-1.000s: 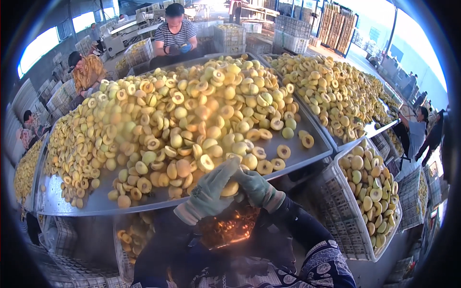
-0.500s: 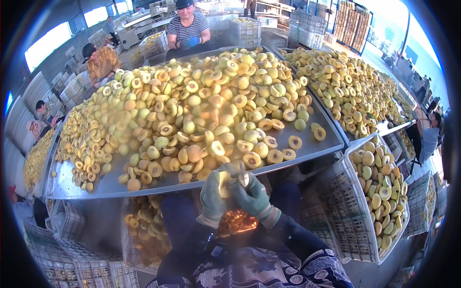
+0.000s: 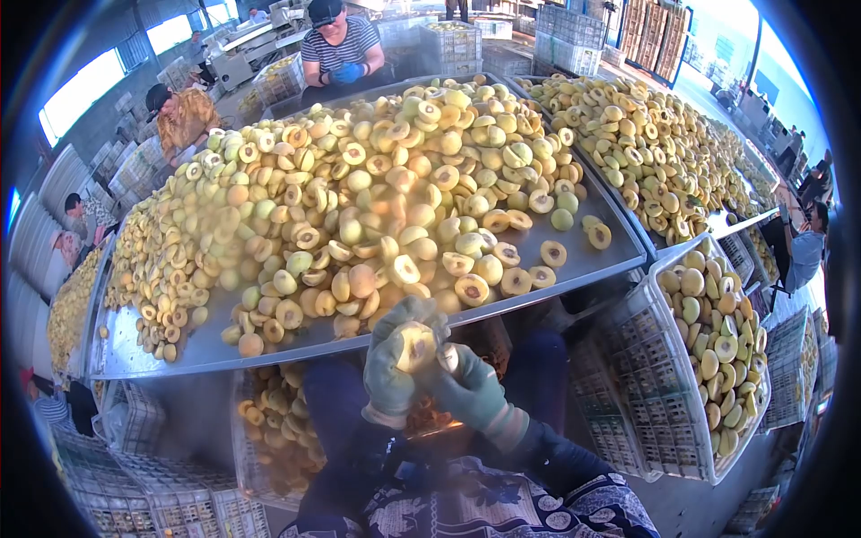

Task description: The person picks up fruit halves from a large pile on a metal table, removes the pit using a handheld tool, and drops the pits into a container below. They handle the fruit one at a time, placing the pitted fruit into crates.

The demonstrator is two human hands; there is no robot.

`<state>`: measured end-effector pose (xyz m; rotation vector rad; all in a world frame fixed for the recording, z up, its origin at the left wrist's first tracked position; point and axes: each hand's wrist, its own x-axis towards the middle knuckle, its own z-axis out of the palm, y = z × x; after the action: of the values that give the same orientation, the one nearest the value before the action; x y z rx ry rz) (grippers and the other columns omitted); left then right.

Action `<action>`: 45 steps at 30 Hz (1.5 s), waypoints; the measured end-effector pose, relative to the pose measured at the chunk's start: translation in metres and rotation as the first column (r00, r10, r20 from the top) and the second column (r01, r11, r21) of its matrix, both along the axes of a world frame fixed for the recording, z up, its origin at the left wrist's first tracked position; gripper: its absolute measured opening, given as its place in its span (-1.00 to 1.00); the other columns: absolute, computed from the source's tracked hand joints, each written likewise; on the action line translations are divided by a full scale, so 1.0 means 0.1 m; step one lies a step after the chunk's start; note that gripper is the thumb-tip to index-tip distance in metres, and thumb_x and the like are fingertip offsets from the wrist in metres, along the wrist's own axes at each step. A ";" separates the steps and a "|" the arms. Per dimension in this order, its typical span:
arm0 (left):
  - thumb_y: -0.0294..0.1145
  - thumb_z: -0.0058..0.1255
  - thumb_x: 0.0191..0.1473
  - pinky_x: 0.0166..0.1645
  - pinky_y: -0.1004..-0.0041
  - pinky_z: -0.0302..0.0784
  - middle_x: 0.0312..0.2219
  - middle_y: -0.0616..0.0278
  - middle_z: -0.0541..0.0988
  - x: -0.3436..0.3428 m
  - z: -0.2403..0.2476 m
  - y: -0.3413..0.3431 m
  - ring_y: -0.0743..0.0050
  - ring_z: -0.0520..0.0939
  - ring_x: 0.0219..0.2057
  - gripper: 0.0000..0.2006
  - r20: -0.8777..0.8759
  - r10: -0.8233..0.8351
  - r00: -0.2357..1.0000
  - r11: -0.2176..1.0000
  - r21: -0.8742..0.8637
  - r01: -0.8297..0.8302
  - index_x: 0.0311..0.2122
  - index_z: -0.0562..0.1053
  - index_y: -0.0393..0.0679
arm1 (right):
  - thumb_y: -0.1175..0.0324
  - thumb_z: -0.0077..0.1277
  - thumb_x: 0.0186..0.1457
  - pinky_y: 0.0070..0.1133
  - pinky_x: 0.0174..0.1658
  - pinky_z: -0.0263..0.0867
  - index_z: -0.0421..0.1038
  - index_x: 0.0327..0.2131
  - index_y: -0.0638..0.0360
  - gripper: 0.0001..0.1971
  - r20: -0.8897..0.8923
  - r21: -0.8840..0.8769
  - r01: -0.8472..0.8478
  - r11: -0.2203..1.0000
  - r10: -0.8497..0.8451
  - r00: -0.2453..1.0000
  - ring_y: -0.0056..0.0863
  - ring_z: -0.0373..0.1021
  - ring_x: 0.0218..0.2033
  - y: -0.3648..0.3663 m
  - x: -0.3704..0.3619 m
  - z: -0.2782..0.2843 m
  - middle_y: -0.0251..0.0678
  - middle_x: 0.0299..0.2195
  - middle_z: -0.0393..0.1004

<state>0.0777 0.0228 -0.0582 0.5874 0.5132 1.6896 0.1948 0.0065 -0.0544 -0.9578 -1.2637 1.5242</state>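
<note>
Both my hands wear grey-green gloves and are close together in front of the table's near edge. My left hand (image 3: 395, 372) is closed round a yellow peach half (image 3: 416, 347), its cut face turned up toward me. Right beside it, my right hand (image 3: 473, 387) grips a small tool with a pale, rounded end (image 3: 447, 359); the rest of the tool is hidden by the fingers, so its kind does not show. A broad heap of halved peaches (image 3: 359, 182) covers much of the metal table (image 3: 592, 271) ahead, many with brown hollows or stones showing.
A crate of peach halves (image 3: 713, 350) stands at my right, and another crate (image 3: 278, 430) sits under the table by my left leg. Beyond a divider lies a second heap (image 3: 646, 152). Across the table a person in a striped shirt (image 3: 339, 49) works, with others at left.
My left hand has turned the peach half so its cut face shows more fully. My right hand's tool has lowered slightly, beside the fruit. The view has shifted a little.
</note>
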 end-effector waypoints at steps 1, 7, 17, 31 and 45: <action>-0.30 -0.16 0.03 0.05 0.18 0.42 -0.05 -0.12 0.41 -0.02 -0.03 -0.02 0.04 0.49 -0.07 -0.53 -0.022 -0.007 1.000 1.000 0.014 0.007 0.04 0.27 -0.31 | 0.23 -0.06 0.17 -0.68 -0.32 0.29 0.38 -0.27 0.26 -0.74 -0.107 -0.153 -0.037 0.988 0.021 0.994 -0.68 0.36 -0.42 0.02 0.01 0.15 -0.43 -0.43 0.45; -0.43 -0.18 0.02 -0.03 0.37 0.40 -0.06 0.00 0.43 -0.09 -0.01 -0.11 0.36 0.48 -0.12 -0.55 -0.350 0.047 0.936 0.979 0.204 0.027 0.07 0.28 -0.27 | -0.03 -0.18 0.20 -0.82 -0.55 0.05 0.40 -0.34 0.16 -0.59 -0.202 -0.332 -0.193 0.923 0.130 0.971 -0.82 0.17 -0.62 0.19 0.07 0.48 -0.52 -0.56 0.36; -0.31 -0.25 0.08 0.05 0.16 0.39 -0.08 -0.10 0.41 -0.03 -0.12 -0.01 0.03 0.47 -0.08 -0.58 -0.363 0.233 0.902 0.964 -0.039 -0.264 0.00 0.29 -0.35 | 0.19 -0.06 0.17 -0.75 -0.53 0.18 0.36 -0.30 0.21 -0.75 -0.398 -0.327 -0.195 0.925 0.053 0.916 -0.77 0.20 -0.63 0.14 -0.06 0.09 -0.53 -0.61 0.32; -0.36 -0.21 0.13 -0.09 0.29 0.50 -0.16 0.03 0.47 0.08 0.00 -0.04 0.24 0.53 -0.19 -0.65 -0.295 0.206 0.933 0.977 0.016 -0.210 -0.02 0.34 -0.32 | 0.42 0.00 0.10 -0.69 -0.38 0.30 0.32 -0.22 0.24 -0.82 0.243 0.126 -0.122 0.985 0.088 0.966 -0.77 0.32 -0.42 0.00 -0.03 -0.24 -0.42 -0.44 0.44; -0.28 -0.25 0.14 -0.18 0.33 0.59 -0.26 0.00 0.52 -0.08 -0.14 0.01 0.18 0.58 -0.28 -0.64 -0.235 -0.018 0.972 0.950 -0.307 -0.057 -0.11 0.37 -0.39 | 0.22 0.03 0.05 -0.46 -0.32 0.36 0.29 -0.15 0.18 -0.67 0.477 0.307 -0.425 0.852 0.249 0.843 -0.30 0.49 -0.40 0.15 0.21 -0.19 -0.15 -0.45 0.49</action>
<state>0.0697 0.0241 -0.0719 0.5531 0.9421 1.5225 0.2155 0.0218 -0.0734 -0.8347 -2.0710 1.2636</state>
